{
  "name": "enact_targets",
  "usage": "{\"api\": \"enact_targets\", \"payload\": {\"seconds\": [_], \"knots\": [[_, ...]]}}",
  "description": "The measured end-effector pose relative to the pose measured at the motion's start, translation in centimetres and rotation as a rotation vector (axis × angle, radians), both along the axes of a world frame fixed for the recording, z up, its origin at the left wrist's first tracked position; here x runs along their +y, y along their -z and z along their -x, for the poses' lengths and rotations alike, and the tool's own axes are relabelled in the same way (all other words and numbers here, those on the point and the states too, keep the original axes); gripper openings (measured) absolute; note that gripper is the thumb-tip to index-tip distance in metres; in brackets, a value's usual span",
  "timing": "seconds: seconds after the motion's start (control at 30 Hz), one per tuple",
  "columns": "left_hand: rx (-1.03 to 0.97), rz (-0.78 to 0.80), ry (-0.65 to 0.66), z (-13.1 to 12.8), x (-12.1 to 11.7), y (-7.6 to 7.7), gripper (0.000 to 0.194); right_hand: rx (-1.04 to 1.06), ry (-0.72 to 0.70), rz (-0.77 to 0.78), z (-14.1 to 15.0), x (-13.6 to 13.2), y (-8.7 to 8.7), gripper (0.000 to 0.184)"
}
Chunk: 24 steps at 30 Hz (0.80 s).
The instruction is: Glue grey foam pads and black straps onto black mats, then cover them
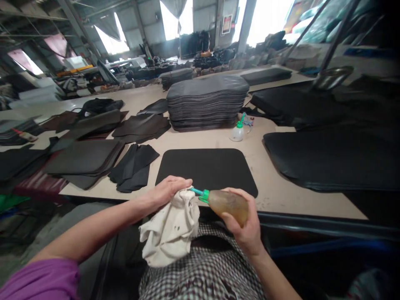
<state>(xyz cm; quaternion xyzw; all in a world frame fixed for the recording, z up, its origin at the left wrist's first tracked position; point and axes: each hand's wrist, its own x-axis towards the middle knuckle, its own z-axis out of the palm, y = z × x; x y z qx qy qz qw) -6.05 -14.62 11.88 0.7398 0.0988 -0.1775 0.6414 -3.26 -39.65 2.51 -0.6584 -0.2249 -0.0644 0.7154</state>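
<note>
Both hands are occupied. The left hand point(170, 189) grips a cream cloth point(170, 233), pinched up at the tip of a blue-green nozzle point(196, 191); the rest of the cloth hangs in loose folds. The right hand point(248, 223) is closed around the body of a squeeze bottle point(229, 204), thumb on the near side. The bottle lies tilted on its side in the air, nozzle to the left, over the near edge of a black panel point(206, 166) that lies flat on the tabletop point(281, 202).

The step in hand is judged to be wiping the nozzle. Good practice would be to pinch a clean fold around the tip, draw it off outward, and hold the bottle body without squeezing, since pressure in this tilted position could push liquid out. The work is best done clear of the panel, where a drip could mark the dark face. The loose folds should also be gathered up so that they do not drag.

Containers: the bottle in hand is translucent, amber-brown, with a green cap point(204, 196); its fill level cannot be read with confidence through the cloudy wall. A second, whitish bottle point(237, 134), also green-topped, stands upright beyond the panel, near the right end of a tall stack of dark pieces point(206, 104).
</note>
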Motion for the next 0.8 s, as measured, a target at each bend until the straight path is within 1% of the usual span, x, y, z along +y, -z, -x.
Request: {"api": "enact_targets", "payload": {"seconds": [0.07, 0.13, 0.17, 0.2, 0.23, 0.3, 0.37, 0.47, 0.53, 0.57, 0.63, 0.7, 0.73, 0.77, 0.8], "knots": [[0.136, 0.067, -0.059, 0.0, 0.1, 0.4, 0.056, -0.300, -0.036, 0.099, -0.5, -0.8, 0.2, 0.062], [0.219, 0.075, -0.065, 0.1, 0.1, 0.2, 0.055, -0.543, -0.078, 0.197, -0.9, -1.8, 0.4, 0.068], [0.233, 0.072, -0.050, 0.1, 0.1, -0.1, 0.054, -0.595, -0.081, 0.234, -1.0, -2.2, 0.4, 0.068], [0.227, 0.065, -0.025, 0.1, 0.1, -0.6, 0.054, -0.595, -0.075, 0.244, -1.0, -2.5, 0.4, 0.067], [0.198, 0.046, 0.013, 0.1, 0.2, -1.3, 0.055, -0.553, -0.070, 0.225, -0.9, -2.7, 0.3, 0.067], [0.064, -0.050, 0.136, -0.1, 0.5, -2.9, 0.055, -0.358, -0.104, 0.123, -0.4, -2.7, -0.2, 0.071], [-0.141, -0.223, 0.293, -0.7, 0.8, -4.5, 0.054, -0.096, -0.237, -0.015, 0.1, -2.3, -0.9, 0.076], [-0.460, -0.486, 0.510, -2.1, 1.1, -6.5, 0.049, 0.361, -0.538, -0.240, 0.5, -1.3, -1.8, 0.074], [-0.617, -0.576, 0.650, -3.0, 0.8, -7.2, 0.047, 0.625, -0.760, -0.381, 0.4, -0.7, -2.1, 0.073], [-0.684, -0.598, 0.722, -3.3, 0.5, -7.4, 0.047, 0.721, -0.881, -0.427, 0.2, -0.4, -2.1, 0.074], [-0.800, -0.613, 0.844, -3.9, -0.1, -7.6, 0.049, 0.855, -1.152, -0.445, -0.4, 0.1, -2.2, 0.076], [-0.894, -0.613, 0.927, -4.2, -0.9, -7.6, 0.048, 0.935, -1.422, -0.407, -1.1, 0.6, -2.5, 0.074], [-0.939, -0.613, 0.951, -4.2, -1.2, -7.6, 0.046, 0.968, -1.525, -0.381, -1.4, 0.8, -2.8, 0.070], [-0.985, -0.617, 0.961, -4.2, -1.5, -7.7, 0.041, 0.993, -1.590, -0.356, -1.7, 0.9, -3.1, 0.067], [-1.034, -0.629, 0.956, -4.2, -1.7, -7.8, 0.035, 1.005, -1.618, -0.334, -2.0, 1.0, -3.5, 0.065]]}}
